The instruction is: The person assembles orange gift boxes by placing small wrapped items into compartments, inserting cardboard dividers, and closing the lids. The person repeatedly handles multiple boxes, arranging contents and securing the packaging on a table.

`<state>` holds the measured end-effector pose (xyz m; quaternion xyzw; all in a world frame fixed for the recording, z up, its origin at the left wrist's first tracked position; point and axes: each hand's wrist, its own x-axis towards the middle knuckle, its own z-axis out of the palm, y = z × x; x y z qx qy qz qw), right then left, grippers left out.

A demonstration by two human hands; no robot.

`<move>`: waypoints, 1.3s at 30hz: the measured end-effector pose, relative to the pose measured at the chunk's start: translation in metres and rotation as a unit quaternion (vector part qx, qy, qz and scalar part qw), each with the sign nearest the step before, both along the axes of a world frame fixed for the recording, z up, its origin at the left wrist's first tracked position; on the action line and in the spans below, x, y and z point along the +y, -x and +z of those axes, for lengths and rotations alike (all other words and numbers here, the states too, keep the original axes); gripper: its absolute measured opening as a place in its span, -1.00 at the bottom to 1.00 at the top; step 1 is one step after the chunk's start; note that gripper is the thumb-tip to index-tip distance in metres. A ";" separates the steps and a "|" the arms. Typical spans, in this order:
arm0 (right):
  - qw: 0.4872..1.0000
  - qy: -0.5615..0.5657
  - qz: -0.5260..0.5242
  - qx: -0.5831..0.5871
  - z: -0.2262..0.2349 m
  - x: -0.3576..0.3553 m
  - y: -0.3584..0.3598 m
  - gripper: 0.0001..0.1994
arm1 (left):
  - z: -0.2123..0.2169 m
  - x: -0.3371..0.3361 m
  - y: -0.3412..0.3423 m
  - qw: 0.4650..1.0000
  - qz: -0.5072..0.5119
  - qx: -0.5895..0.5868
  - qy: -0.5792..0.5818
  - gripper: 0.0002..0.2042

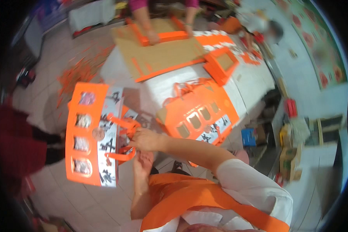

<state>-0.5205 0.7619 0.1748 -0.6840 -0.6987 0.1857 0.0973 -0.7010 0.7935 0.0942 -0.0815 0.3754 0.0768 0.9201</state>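
An orange and white gift box (94, 133) with several oval windows hangs at the left, above the tiled floor. My right hand (146, 140) is closed round its orange strap handle (124, 124). A lower loop of orange strap (121, 155) stands out from the box close by. Just below my right hand is my left hand (143, 164), raised with its palm partly showing. Its fingertips are blurred and partly hidden by the right hand and strap, so their grip is unclear. A second orange box (197, 116) with windows and handles lies on the table, right of my hands.
Across the white table (255, 83), a person's hands (154, 37) hold an orange frame piece (168, 37) over a brown board (162, 58). An orange open frame (221, 66) stands beside it. Orange scraps (83, 71) litter the floor. Another person (255, 23) works at the far right.
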 end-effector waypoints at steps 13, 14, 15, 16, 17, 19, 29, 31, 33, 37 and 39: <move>0.993 -0.113 0.001 -0.038 -0.043 -0.055 0.011 -0.70 | 0.124 0.067 -0.028 0.171 -0.261 0.325 -0.893 -0.39; 0.985 -0.169 -0.029 -0.009 -0.044 -0.064 0.019 -0.68 | 0.118 0.071 -0.030 0.180 -0.272 0.300 -0.896 -0.34; 0.973 -0.223 -0.057 0.018 -0.043 -0.076 0.022 -0.65 | 0.110 0.074 -0.028 0.191 -0.282 0.276 -0.899 -0.30; 0.972 -0.219 -0.070 0.053 -0.031 -0.091 0.023 -0.56 | 0.104 0.072 -0.026 0.200 -0.293 0.253 -0.900 -0.26; 0.972 -0.206 -0.093 0.066 -0.019 -0.111 0.022 -0.59 | 0.099 0.066 -0.024 0.184 -0.308 0.265 -0.895 -0.27; 0.969 -0.186 -0.132 0.092 0.011 -0.157 0.017 -0.64 | 0.095 0.050 -0.024 0.149 -0.331 0.294 -0.884 -0.29; 0.903 -0.167 -0.392 0.047 0.016 -0.510 0.067 -0.61 | 0.104 -0.172 -0.124 0.390 -0.278 0.045 -0.877 -0.35; 0.872 -0.092 -0.468 0.105 0.016 -0.587 0.090 -0.65 | 0.083 -0.226 -0.183 0.465 -0.294 -0.027 -0.835 -0.32; 0.815 -0.005 -0.558 0.158 0.037 -0.649 0.108 -0.70 | 0.068 -0.273 -0.242 0.532 -0.291 -0.037 -0.794 -0.29; 0.702 -0.113 -0.681 0.175 0.049 -0.748 0.136 -0.78 | 0.069 -0.339 -0.361 0.608 -0.296 -0.013 -0.737 -0.24; 0.639 -0.138 -0.732 0.191 0.045 -0.786 0.146 -0.80 | 0.074 -0.366 -0.410 0.635 -0.316 0.004 -0.705 -0.21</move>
